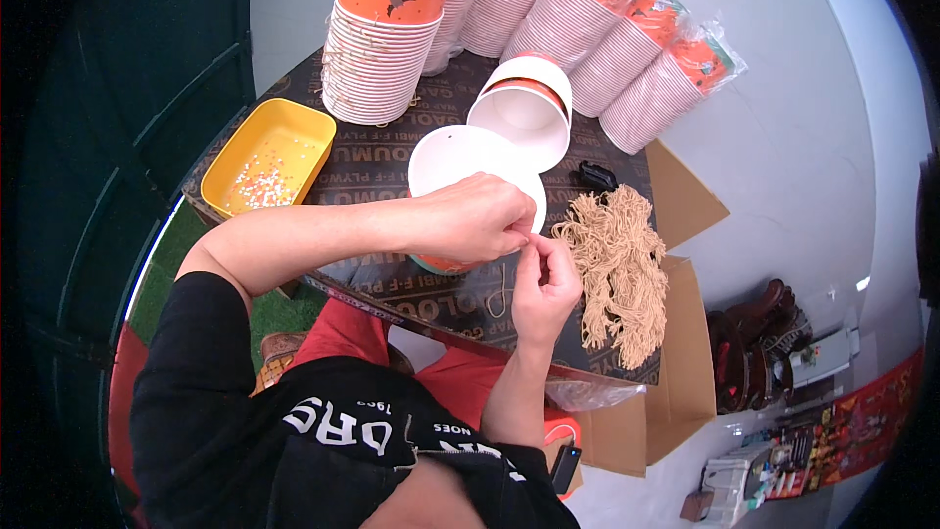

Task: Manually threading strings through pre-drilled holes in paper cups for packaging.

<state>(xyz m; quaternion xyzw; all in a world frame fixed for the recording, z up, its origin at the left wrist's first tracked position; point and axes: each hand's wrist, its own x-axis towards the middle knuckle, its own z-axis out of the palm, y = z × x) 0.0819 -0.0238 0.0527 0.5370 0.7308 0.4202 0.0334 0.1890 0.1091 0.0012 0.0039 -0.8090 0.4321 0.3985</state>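
Observation:
My left hand reaches across the front of a white-lined paper bucket with an orange outside. Its fingers are pinched together at the bucket's right rim. My right hand meets it there, thumb and forefinger also pinched. A thin beige string hangs in a loose loop below the fingertips, and both hands seem to grip it; the exact hold is hidden. A second paper bucket lies on its side just behind, its mouth facing me. Close to my right hand is a heap of beige cut strings.
A yellow tray with small pale beads sits at the left. Tall bucket stacks line the back, several in plastic wrap. A small black object lies behind the strings. An open cardboard box stands right of the dark printed tabletop.

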